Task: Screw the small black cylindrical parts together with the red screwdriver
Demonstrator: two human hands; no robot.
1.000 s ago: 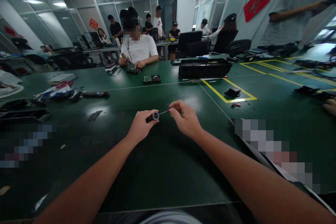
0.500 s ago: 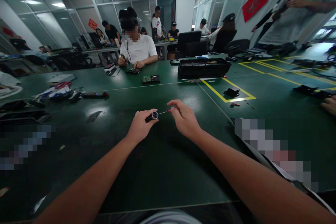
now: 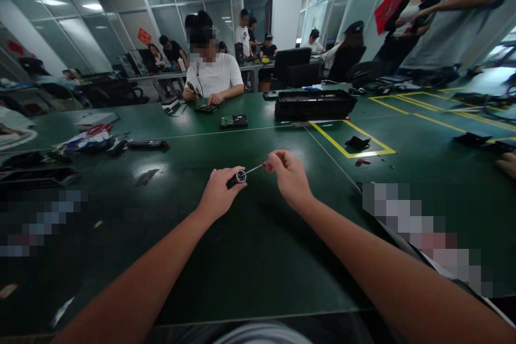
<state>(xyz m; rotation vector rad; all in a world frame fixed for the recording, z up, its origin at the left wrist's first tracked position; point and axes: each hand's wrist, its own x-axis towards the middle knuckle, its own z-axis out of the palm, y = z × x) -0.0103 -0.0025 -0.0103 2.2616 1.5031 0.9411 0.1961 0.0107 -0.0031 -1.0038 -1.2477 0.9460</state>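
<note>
Above the green table, my left hand point(image 3: 220, 192) is closed around a small black cylinder point(image 3: 241, 176) whose round, pale-rimmed end faces me. A thin screwdriver point(image 3: 255, 168) with a metal shaft and a red handle reaches from the right, its tip at that round end. My right hand point(image 3: 288, 174) pinches the red handle between thumb and fingers. Most of the cylinder's body and much of the handle are hidden by my fingers.
A green circuit board in a black housing point(image 3: 234, 121) lies ahead, with a long black casing point(image 3: 314, 104) right of it. Cables and gloves point(image 3: 94, 140) pile up at left. A person point(image 3: 215, 78) works across the table point(image 3: 242, 279); a black bracket point(image 3: 358, 142) sits inside yellow tape.
My right hand's fingers have closed around the red handle, and the screwdriver now slants more steeply upward. My left hand keeps its hold on the cylinder.
</note>
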